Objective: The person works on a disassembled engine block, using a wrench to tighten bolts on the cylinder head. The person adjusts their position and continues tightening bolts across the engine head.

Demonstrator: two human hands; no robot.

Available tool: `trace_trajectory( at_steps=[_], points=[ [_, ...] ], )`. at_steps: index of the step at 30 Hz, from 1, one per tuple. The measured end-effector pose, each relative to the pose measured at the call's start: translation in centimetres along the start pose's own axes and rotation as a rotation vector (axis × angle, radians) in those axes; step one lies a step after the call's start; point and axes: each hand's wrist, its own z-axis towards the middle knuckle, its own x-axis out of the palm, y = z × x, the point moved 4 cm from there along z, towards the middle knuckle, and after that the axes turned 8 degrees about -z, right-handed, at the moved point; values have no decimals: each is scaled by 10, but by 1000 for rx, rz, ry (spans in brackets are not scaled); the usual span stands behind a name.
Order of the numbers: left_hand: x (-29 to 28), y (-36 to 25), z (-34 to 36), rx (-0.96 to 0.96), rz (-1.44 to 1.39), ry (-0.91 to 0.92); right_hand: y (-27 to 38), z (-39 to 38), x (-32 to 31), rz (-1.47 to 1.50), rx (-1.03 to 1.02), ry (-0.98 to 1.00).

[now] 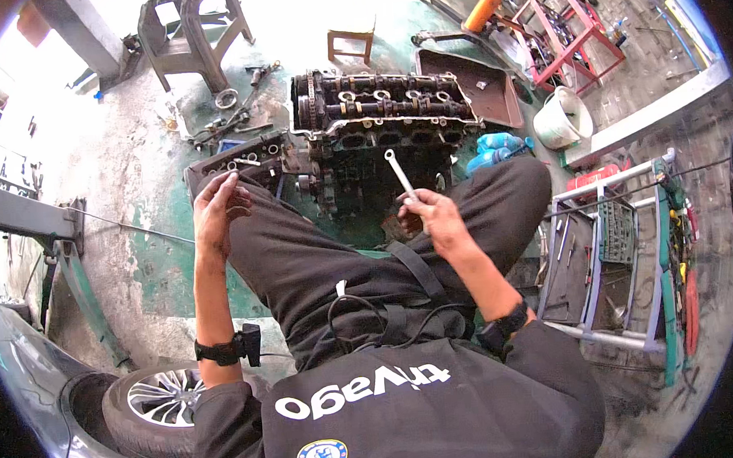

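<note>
My right hand [435, 218] is closed around one end of a silver wrench [401, 173]. The wrench's ring end points up and away, toward the engine [392, 101] in front of my knees. Camshafts and a timing chain show on the engine's uncovered top, and the wrench appears apart from it. Over my left knee, my left hand [218, 209] is raised with loosely bent fingers and nothing visible in it. Beyond that hand lies a dark tray [203, 168] holding small metal parts and tools; my knee hides part of it.
Blue plastic packaging [498, 150] and a white bucket [563, 119] stand right of the engine, near a brown drip pan [492, 87]. A tool cart [603, 256] is at my right. A plastic chair [191, 38] stands far left; a car wheel [155, 410] is near left.
</note>
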Motion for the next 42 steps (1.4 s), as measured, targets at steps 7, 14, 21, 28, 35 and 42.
trace_trajectory(
  at_steps=[7, 14, 21, 28, 35, 42],
  points=[
    [-17, 2, 4, -80, 32, -9, 132, -74, -41, 82, -34, -18],
    [-30, -32, -10, 30, 67, -106, 175, -90, -70, 203, -298, -77],
    [-78, -113, -74, 318, 225, -357, 170, -57, -105, 96, -254, -132],
    [-142, -166, -132, 369, 308, -516, 189, -31, -149, 136, -404, -132],
    [-104, -167, -125, 403, 380, -514, 193, -6, -163, -104, -390, -53],
    [-20, -159, -62, 308, 540, -422, 181, 55, -162, -291, -188, 178]
  ],
)
